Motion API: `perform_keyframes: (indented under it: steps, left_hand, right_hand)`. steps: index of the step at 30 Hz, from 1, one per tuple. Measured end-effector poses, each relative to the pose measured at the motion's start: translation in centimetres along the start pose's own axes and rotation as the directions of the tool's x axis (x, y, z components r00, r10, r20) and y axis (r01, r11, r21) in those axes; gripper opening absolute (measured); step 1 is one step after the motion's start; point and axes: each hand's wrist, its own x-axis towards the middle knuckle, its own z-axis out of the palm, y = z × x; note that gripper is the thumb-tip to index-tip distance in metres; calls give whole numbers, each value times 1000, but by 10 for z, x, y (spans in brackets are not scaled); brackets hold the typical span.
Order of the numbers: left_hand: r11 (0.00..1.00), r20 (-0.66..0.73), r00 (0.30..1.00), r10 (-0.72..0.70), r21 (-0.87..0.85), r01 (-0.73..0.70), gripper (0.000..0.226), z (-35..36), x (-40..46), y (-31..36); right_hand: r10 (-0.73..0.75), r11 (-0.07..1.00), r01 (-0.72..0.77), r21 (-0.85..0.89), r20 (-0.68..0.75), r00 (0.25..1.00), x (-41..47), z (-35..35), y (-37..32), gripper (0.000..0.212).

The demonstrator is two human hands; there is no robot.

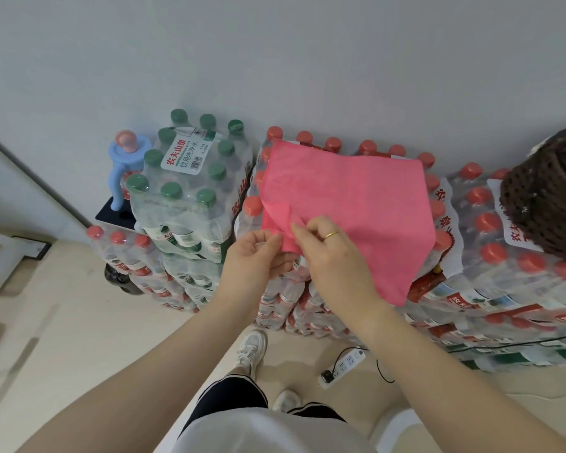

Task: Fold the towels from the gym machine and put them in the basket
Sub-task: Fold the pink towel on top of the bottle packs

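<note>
A pink square towel (347,210) of soft, matt, finely napped cloth is seen spread over packs of clear plastic water bottles with red caps (490,256), which are wrapped in glossy, crinkled shrink film, as is the green-capped bottle pack (183,178) with its smooth printed paper label. A dark brown woven basket (549,197) is shown with a rough, matt wicker weave. A glossy gold-coloured metal ring (331,235) is worn on the right hand (334,256), and the pale floor (62,322) is finished smooth with a faint sheen.
</note>
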Motion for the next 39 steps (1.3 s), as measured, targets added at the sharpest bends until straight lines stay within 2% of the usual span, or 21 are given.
perform_keyframes:
  steps: [1, 5, 6, 9, 14, 17, 19, 23, 27, 30, 33, 36, 39]
  left_hand:
    - [1000, -8, 1000, 17, 6, -17, 11, 2, -1, 1]
    - [998, -24, 998, 51, 38, -50, 10, 5, -4, 1]
    - [997, -20, 998, 54, 48, -53, 10, 5, -5, 1]
    - [999, -15, 999, 31, 38, -30, 15, 4, -6, 2]
    - [998, 1, 999, -49, -44, 49, 18, 6, -6, 1]
    - [983, 21, 994, -108, -145, 110, 15, 8, -7, -1]
    - [976, 25, 993, -117, -181, 120, 19, 8, -7, -2]
    - [998, 45, 998, -39, -57, 41, 16, 5, -7, 1]
    - [997, 19, 998, 60, 47, -61, 19, 8, -5, 10]
    - [986, -35, 987, 159, 63, -156, 21, 16, -3, 27]
    - [970, -78, 966, 245, 16, -244, 20, 21, 0, 50]
    - [950, -131, 946, 297, -57, -306, 23, 21, 7, 71]
    - [934, -153, 934, 322, -112, -340, 23, 22, 16, 85]
  right_hand:
    - [15, 1000, -16, 21, 58, 998, -2, 2, -1, 23]
    - [6, 985, -27, 169, 128, 992, -4, 10, -2, 43]
    - [6, 979, -32, 202, 126, 992, -3, 9, -1, 40]
    - [34, 947, -34, 320, 6, 999, -3, 6, 2, 20]
    - [102, 903, -81, 423, -26, 994, -3, 10, 3, 15]
    - [105, 933, -83, 350, -44, 993, -4, 13, 3, 24]
    - [36, 968, -15, 251, -77, 996, -4, 14, 2, 27]
    - [-72, 986, 91, 139, -136, 988, -4, 13, -1, 23]
    - [-108, 992, 116, 44, -158, 981, -2, 10, -4, 19]
    - [26, 999, -22, 33, -147, 989, -1, -2, 6, 41]
    - [229, 961, -250, -113, -172, 958, -2, -23, 35, 34]
    - [466, 841, -492, -225, -162, 870, -10, -52, 67, 34]
    - [635, 737, -670, -90, -248, 731, -19, -83, 81, 31]
